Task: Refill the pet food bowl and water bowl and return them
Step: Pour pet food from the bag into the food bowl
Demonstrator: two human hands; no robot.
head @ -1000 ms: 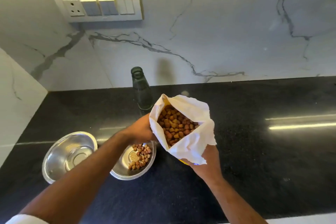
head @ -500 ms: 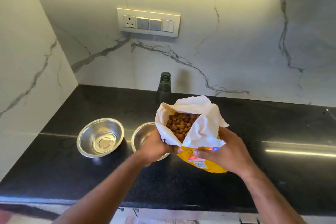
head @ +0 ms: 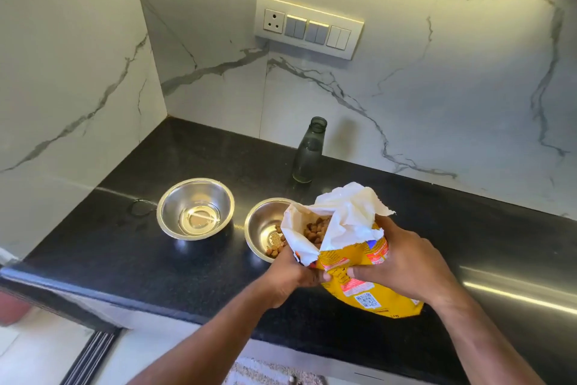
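Head view. Both bare forearms reach forward from the lower edge over the black polished stone counter (head: pixel 150 247). The left hand (head: pixel 288 277) is curled, its fingers closed on the lower left edge of the yellow printed pet food bag with white lining (head: pixel 359 278), just below the torn mouth. The right hand (head: pixel 402 263) lies across the bag's right side, palm down, thumb and fingers pressed into the yellow face and the folded white flap. The bag is open, mouth tilted toward the left, with brown kibble pieces (head: pixel 315 230) visible inside. Its mouth overlaps the right rim of the round steel food bowl (head: pixel 262 225), which rests on the counter and holds a few kibble pieces at its bottom. The second round steel bowl (head: pixel 195 208) stands to the left, apart from the first; whether it contains water cannot be told. A dark green uncapped glass bottle (head: pixel 307 152) stands upright behind the bowls, near the white veined marble wall (head: pixel 437 88), below the cream switch panel (head: pixel 307 27).
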